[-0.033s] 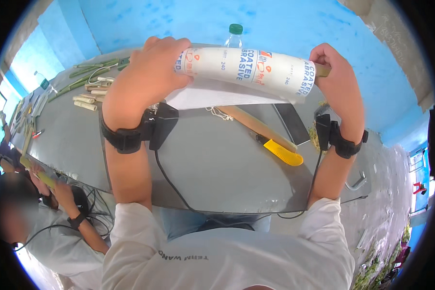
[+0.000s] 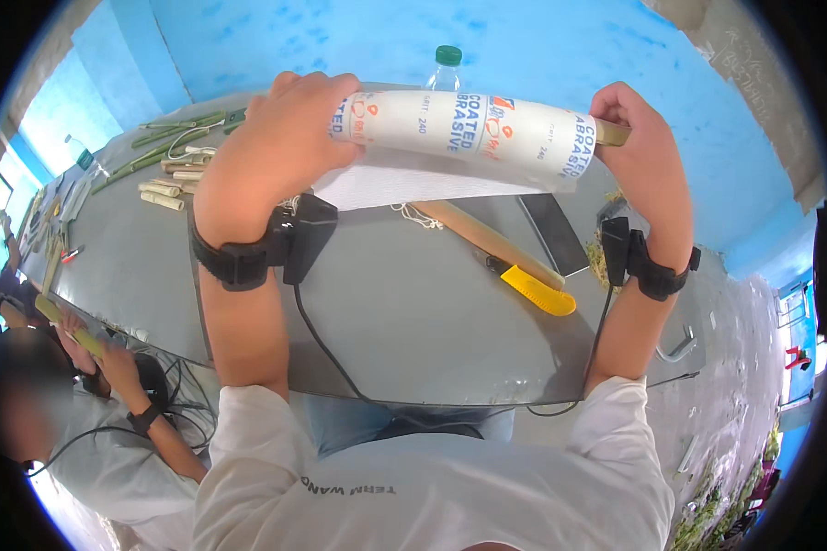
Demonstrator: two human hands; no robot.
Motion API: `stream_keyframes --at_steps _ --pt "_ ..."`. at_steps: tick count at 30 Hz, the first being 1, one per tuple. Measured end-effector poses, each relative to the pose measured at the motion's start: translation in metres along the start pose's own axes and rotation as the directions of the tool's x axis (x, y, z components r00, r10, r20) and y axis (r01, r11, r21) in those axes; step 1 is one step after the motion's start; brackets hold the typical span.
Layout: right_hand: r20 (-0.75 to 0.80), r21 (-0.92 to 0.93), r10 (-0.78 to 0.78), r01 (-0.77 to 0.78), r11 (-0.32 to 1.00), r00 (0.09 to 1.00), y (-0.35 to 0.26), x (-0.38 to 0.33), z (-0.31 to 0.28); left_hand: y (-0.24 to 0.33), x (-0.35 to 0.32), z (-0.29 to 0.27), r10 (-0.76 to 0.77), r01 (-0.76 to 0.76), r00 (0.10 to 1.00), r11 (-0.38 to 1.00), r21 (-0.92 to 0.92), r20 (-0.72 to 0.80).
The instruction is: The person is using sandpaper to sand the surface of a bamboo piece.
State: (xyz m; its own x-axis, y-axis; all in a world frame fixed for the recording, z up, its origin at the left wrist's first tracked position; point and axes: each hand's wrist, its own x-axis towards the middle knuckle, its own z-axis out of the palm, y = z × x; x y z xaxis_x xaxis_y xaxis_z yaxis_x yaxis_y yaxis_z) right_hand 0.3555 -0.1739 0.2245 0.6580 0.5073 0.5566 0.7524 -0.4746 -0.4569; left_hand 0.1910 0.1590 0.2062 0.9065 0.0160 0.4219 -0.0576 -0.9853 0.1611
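Note:
My two hands hold a white sheet of abrasive paper (image 2: 469, 133) rolled around a bamboo stick (image 2: 613, 135), up above the grey table (image 2: 413, 321). My left hand (image 2: 276, 138) grips the roll's left end. Around the right end, where the stick's tip pokes out, my right hand (image 2: 639, 138) is closed. A loose edge of the sheet hangs below the roll. Both wrists wear black bands with cables.
On the table under the roll lie a long bamboo piece (image 2: 487, 241), a yellow-handled knife (image 2: 533, 289) and a dark phone (image 2: 553, 234). A green-capped bottle (image 2: 447, 66) stands behind. Cut bamboo sticks (image 2: 170, 174) lie far left. Another person (image 2: 110, 441) sits lower left.

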Motion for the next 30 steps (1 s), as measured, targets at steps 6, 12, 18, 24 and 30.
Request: stream_keyframes --at_steps 6,12,18,24,30 --pt "-0.150 -0.064 0.098 -0.108 0.992 0.984 0.002 -0.001 -0.018 -0.024 -0.002 -0.017 -0.180 0.179 0.973 0.984 -0.021 -0.142" --pt "-0.097 -0.032 -0.098 0.096 0.995 0.990 0.004 -0.001 -0.002 -0.029 -0.003 -0.006 0.033 -0.031 0.993 0.999 0.014 -0.111" --pt "-0.223 -0.041 0.035 -0.045 0.998 0.974 -0.004 -0.001 -0.009 -0.023 0.000 -0.019 -0.231 0.227 0.966 0.973 -0.051 -0.117" --pt "-0.132 -0.083 -0.056 0.045 0.996 0.990 -0.007 -0.001 -0.004 -0.022 0.002 -0.012 -0.045 0.032 0.985 0.997 -0.076 -0.165" --pt "-0.200 -0.007 -0.013 0.012 1.000 0.980 -0.005 -0.003 -0.011 -0.033 -0.001 -0.018 -0.105 0.094 0.977 0.994 -0.063 -0.184"
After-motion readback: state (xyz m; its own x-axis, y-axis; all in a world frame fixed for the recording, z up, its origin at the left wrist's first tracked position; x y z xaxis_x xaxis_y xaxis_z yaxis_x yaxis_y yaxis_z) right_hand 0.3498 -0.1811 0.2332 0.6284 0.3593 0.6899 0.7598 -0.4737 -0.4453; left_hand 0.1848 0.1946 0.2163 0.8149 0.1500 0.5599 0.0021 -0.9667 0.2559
